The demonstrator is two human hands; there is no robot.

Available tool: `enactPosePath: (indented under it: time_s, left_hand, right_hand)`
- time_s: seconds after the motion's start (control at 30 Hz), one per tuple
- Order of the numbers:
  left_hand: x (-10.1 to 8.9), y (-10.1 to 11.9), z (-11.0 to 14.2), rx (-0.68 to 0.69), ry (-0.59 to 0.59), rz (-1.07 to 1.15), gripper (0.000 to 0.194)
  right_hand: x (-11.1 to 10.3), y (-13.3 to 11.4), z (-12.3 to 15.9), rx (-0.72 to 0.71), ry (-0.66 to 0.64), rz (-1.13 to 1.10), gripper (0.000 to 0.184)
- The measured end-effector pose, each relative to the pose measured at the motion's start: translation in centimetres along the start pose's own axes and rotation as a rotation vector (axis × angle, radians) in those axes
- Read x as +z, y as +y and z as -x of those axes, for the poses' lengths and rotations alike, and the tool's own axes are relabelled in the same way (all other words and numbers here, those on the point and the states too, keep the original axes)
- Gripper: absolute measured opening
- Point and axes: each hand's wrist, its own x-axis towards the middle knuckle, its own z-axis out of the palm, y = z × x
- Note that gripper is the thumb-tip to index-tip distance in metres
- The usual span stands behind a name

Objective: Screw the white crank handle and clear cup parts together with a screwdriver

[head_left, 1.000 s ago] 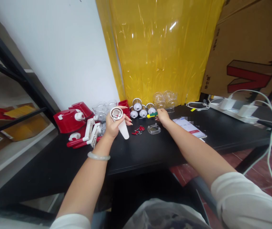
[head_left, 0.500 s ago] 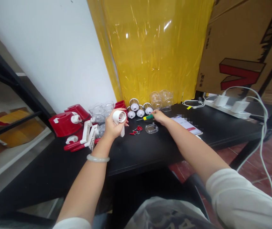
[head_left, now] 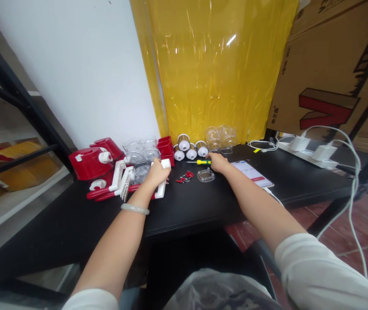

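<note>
My left hand (head_left: 158, 174) is closed around a white plastic handle part (head_left: 160, 189), low over the black table and just right of similar red-and-white handle pieces (head_left: 119, 183). Its fingers partly hide the part. At the back centre, my right hand (head_left: 218, 163) has its fingers on the end of a screwdriver (head_left: 203, 162) with a yellow and green handle, whose shaft points left. Between the hands lie small red pieces with screws (head_left: 185, 177). A clear plastic ring-shaped part (head_left: 206, 175) lies just in front of my right hand.
Red housings (head_left: 90, 163) and clear cups (head_left: 141, 150) stand at the left, beside red boxes (head_left: 165, 147). Several cylindrical motors (head_left: 191, 151) are stacked behind the screwdriver. A phone (head_left: 251, 173), a power strip (head_left: 306, 153) and cables occupy the right. A cardboard box (head_left: 326, 64) stands behind.
My left hand has turned over and brought the white part down toward the other handles. The screwdriver, tilted before, now lies more level under my right hand.
</note>
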Motion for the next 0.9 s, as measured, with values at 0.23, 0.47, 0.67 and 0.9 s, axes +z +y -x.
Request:
enactPosePath:
  time_s: [0.23, 0.47, 0.67, 0.9]
  left_hand:
    - [-0.4, -0.3, -0.2, -0.024, 0.006, -0.197, 0.062]
    - [-0.6, -0.1, -0.1, 0.061, 0.053, -0.511, 0.046]
    - [-0.6, -0.4, -0.4, 0.138, 0.071, -0.655, 0.036]
    - [-0.4, -0.8, 0.0, 0.196, 0.063, -0.685, 0.052]
  right_hand:
    - [-0.9, -0.1, 0.0, -0.054, 0.030, 0.042, 0.050]
    - [-10.4, 0.4, -2.5, -0.056, 0.376, 0.178, 0.036]
    - [-13.1, 4.8, -6.1, 0.084, 0.290, 0.399, 0.057]
    - [-11.8, 7.5, -7.4, 0.029, 0.225, 0.423, 0.037]
